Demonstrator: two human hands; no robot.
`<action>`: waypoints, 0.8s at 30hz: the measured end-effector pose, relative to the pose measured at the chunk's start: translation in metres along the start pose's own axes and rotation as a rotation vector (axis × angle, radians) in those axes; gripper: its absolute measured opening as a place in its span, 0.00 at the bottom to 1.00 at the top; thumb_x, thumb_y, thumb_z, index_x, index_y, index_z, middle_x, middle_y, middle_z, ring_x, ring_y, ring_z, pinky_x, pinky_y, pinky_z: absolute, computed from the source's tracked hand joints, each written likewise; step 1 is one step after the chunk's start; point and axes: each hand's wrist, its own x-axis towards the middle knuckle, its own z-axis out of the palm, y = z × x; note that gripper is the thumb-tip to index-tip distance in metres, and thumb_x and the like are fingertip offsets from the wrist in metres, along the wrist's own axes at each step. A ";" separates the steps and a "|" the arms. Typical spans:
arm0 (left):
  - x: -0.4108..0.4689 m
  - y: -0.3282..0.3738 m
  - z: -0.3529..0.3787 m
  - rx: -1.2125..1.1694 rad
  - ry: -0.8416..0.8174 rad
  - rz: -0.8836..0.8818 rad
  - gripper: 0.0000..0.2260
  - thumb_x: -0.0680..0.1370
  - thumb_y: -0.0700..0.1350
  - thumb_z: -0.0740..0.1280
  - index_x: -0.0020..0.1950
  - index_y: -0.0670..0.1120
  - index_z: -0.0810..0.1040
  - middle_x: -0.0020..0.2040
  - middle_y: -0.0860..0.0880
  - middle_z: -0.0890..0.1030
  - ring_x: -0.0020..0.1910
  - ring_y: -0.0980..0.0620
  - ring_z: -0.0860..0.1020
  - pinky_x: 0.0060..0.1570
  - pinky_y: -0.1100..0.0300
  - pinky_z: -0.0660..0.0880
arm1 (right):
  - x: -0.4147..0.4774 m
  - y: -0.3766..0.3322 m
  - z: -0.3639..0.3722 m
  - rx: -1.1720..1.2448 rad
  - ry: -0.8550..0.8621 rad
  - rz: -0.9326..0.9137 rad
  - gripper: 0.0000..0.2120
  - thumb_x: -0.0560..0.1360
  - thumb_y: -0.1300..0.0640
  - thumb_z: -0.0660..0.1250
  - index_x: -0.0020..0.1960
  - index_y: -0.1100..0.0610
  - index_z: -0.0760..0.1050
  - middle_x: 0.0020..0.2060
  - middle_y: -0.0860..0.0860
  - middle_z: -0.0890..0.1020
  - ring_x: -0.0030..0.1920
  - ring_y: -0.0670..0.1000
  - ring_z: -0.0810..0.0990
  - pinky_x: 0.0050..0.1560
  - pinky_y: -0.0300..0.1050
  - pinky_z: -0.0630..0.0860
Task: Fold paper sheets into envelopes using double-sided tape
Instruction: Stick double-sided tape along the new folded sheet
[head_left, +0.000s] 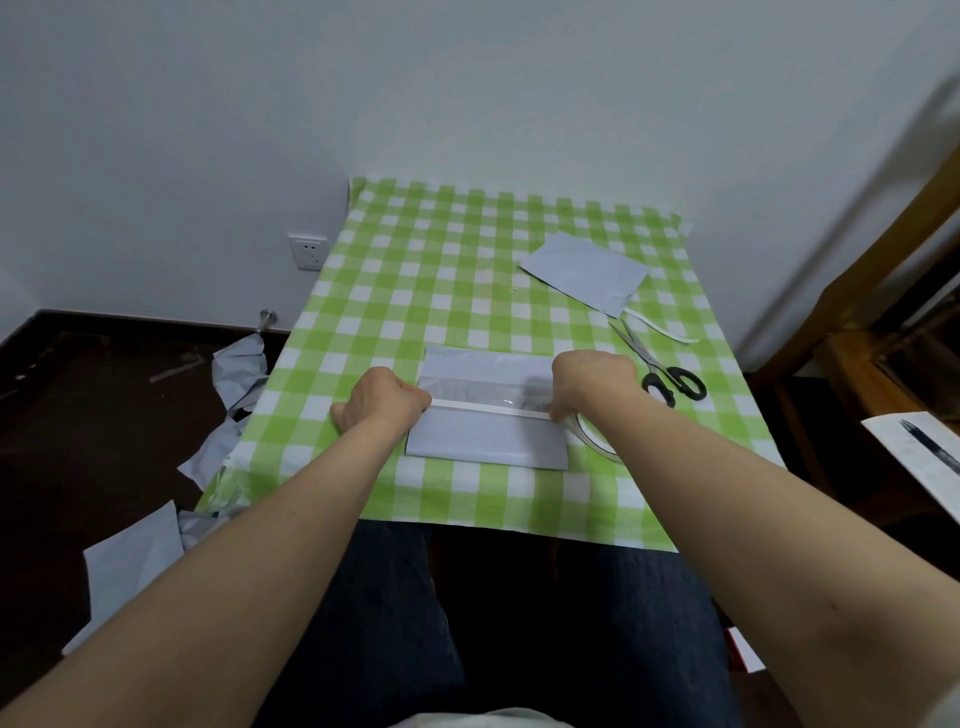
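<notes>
A pale folded paper sheet (485, 439) lies in the middle of the green checked table (415, 291). A white strip of double-sided tape (488, 409) runs across the sheet from left to right. My left hand (382, 397) pinches the strip's left end at the sheet's left edge. My right hand (592, 379) holds the tape roll (597, 439) at the sheet's right edge, with the strip stretched from it. The roll is partly hidden under my wrist.
Black-handled scissors (662, 371) lie just right of my right hand. A folded paper piece (584, 273) rests at the back right, with a loose backing strip (662, 327) beside it. Crumpled paper scraps (228, 415) lie on the dark floor to the left. A wooden frame (883, 260) stands right.
</notes>
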 end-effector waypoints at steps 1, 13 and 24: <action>0.000 0.000 0.000 0.000 0.000 0.001 0.06 0.74 0.46 0.65 0.37 0.47 0.76 0.34 0.52 0.75 0.35 0.51 0.70 0.54 0.53 0.60 | 0.000 0.000 0.001 -0.005 0.006 0.000 0.07 0.73 0.54 0.68 0.47 0.53 0.70 0.33 0.48 0.70 0.42 0.53 0.73 0.43 0.43 0.66; 0.001 0.000 0.000 0.007 -0.019 -0.004 0.11 0.72 0.45 0.66 0.31 0.47 0.70 0.31 0.51 0.73 0.38 0.48 0.73 0.56 0.52 0.62 | 0.000 -0.003 -0.001 -0.033 -0.010 -0.008 0.06 0.73 0.55 0.67 0.46 0.53 0.69 0.33 0.47 0.70 0.42 0.53 0.73 0.42 0.43 0.66; 0.000 0.005 -0.004 0.038 -0.047 -0.018 0.05 0.71 0.45 0.67 0.43 0.45 0.76 0.38 0.50 0.77 0.43 0.46 0.73 0.56 0.52 0.62 | 0.002 -0.004 0.000 -0.041 -0.007 -0.008 0.08 0.73 0.55 0.68 0.51 0.52 0.72 0.38 0.47 0.73 0.42 0.52 0.73 0.42 0.42 0.66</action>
